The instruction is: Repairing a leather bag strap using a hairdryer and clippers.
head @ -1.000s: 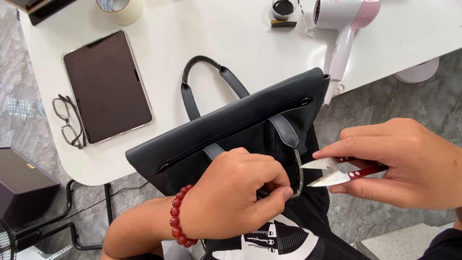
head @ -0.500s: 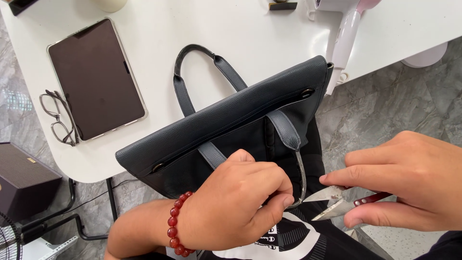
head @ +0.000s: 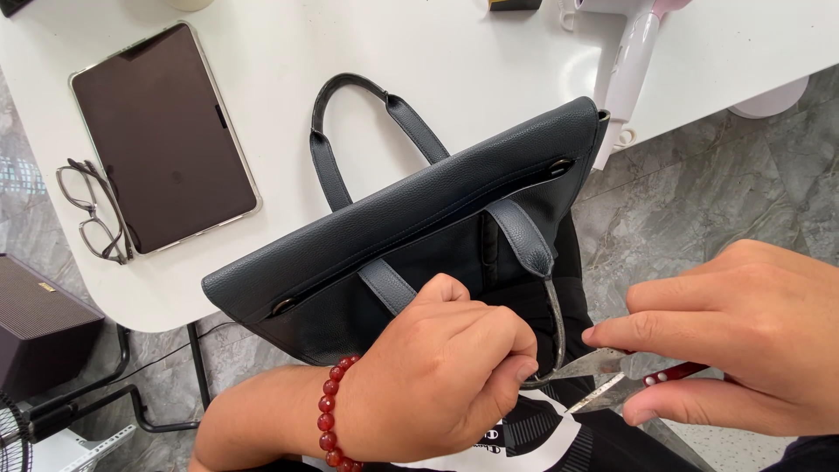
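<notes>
Left hand (head: 437, 376): curled into a loose fist, fingers closing together on the lower strap of the handbag, near bottom centre of view. Wearing a red bead bracelet (head: 330, 411) at the wrist. Knuckles sitting over the bag's front face.

Right hand (head: 743, 336): at right edge, thumb and fingers clamping on a small pair of snips (head: 612, 378) w/ dark red handle. The two blades are standing apart, tips pointing left twd the left hand's fingertips, just beside the strap end.

Handbag (head: 411, 236): dark navy, pebbled leather, lying half on the white table (head: 489, 61), lower part hanging off the table edge twd the person's lap. Zip running along the top seam. One handle loop lying flat on the table above the bag; 2nd handle running down the front, its thin edge curving by the snips.

Other items, not being touched:
- Tablet (head: 162, 140), dark screen, on table at left.
- Eyeglasses (head: 92, 214), folded, just beside tablet's left edge.
- Hair dryer (head: 629, 61), white w/ pink part, top right, handle pointing down near bag's corner.
- Dark box-shaped unit (head: 39, 323) under the table, at left.
- Grey marble-look floor (head: 699, 183), right.
</notes>
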